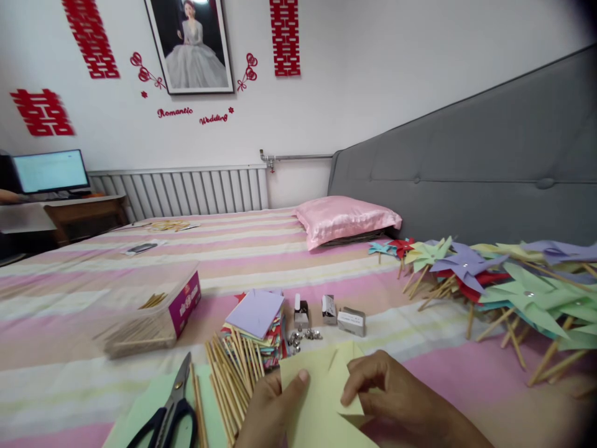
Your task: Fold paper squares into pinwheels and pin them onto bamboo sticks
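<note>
A pale yellow sheet of paper (312,398), cut in from its corners, is held up between my two hands. My left hand (273,407) grips its left side, thumb on top. On the right, my right hand (392,392) has its fingers curled on a flap of the same paper. Just left of my left hand lie a bundle of wooden sticks (228,373) and dark-handled scissors (172,398), the scissors on a light green sheet (144,398). Beyond the paper are a stack of coloured paper squares (256,314) and a few metal pushpins (303,337).
Small boxes (351,322) stand behind the pins. A clear plastic box (149,317) with sticks is at left. Several finished paper pinwheels (466,267) are piled at right. A pink pillow (347,218) rests by the grey headboard (466,162); a phone (142,248) lies farther back.
</note>
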